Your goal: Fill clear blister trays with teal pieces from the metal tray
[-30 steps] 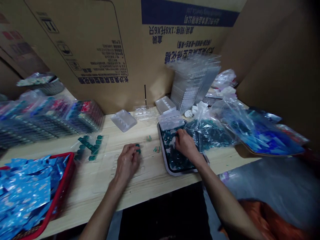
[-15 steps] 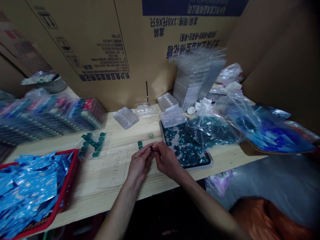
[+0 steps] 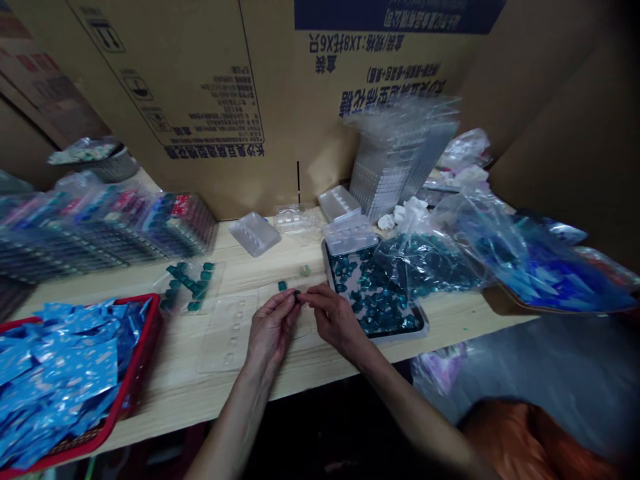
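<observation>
A small dark piece (image 3: 297, 295) is pinched between the closed fingertips of left hand (image 3: 273, 327) and right hand (image 3: 336, 317), over the desk (image 3: 180, 393) towards its front edge, apparently so both can work it. The tray (image 3: 426, 325) of teal pieces (image 3: 375, 293) sits just right, probably for short reaches. Along the far edge, a carton (image 3: 280, 87) reads, upside down, "1X8托X6只" and "长沙臭豆腐造型棉花糖".

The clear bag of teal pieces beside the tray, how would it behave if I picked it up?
The clear bag would probably flop and sag, since its thin plastic is crumpled. The many teal pieces inside look loose, so they'd likely slide and bunch. Its glossy surface may feel slippery.
</observation>
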Tool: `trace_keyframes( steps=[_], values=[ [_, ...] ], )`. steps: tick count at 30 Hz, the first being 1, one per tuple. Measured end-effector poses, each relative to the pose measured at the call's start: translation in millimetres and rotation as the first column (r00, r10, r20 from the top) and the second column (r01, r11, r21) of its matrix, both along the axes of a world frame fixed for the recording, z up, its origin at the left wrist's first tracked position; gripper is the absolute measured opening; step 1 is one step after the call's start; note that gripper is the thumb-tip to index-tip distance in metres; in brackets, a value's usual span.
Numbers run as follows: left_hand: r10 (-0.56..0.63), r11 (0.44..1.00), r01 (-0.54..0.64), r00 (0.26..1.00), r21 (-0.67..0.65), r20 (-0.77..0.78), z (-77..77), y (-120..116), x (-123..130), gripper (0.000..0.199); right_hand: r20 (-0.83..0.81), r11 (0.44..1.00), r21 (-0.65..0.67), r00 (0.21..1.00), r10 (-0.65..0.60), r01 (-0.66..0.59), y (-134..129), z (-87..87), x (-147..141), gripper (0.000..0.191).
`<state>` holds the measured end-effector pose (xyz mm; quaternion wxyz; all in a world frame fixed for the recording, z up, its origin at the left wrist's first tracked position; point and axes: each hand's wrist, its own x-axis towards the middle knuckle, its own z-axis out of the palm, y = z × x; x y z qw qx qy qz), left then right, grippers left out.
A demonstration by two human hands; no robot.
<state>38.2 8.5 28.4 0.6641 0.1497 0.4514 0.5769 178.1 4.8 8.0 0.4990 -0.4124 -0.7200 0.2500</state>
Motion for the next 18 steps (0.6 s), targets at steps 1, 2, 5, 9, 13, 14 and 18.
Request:
trace_keyframes(
  steps=[1,2,5,9,13,14,18],
  values=[
    [0.008,1.0,-0.007,1.0,0.015,-0.011,-0.8,-1,1,0.023,-0.017,1.0,-0.003,1.0,-0.003,0.003,-1,-0.9,-3,0.046],
    [0.009,0.999,-0.008,1.0,0.034,-0.026,-1.8,-1,2,0.025,-0.035,1.0,-0.011,0.999,-0.006,0.005,-1,-1.6,-6,0.046],
    [-0.01,0.995,0.02,0.995,0.095,-0.102,-4.5,-2,1,0.034,-0.063,0.996,-0.093,0.998,0.014,-0.02,-1,-1.9,-6,0.041],
    [0.007,0.984,0.048,0.949,0.169,-0.315,-3.4,7,-28,0.041,0.221,0.961,-0.263,0.975,-0.031,0.09,0,3.1,28,0.042],
    [0.053,0.942,0.222,0.644,0.253,-0.763,-5.2,21,-70,0.023,0.809,0.877,-0.182,0.575,-0.124,0.445,-1,10.0,74,0.033],
    [0.074,0.912,0.308,0.528,0.272,-0.846,-7.6,25,-75,0.016,0.874,0.865,-0.161,0.477,-0.099,0.474,-1,10.6,80,0.03],
    [0.199,0.743,0.617,0.168,0.261,-0.965,-21.4,36,-71,0.016,0.927,0.867,-0.148,0.372,-0.046,0.475,2,6.7,85,0.024]
  ],
)
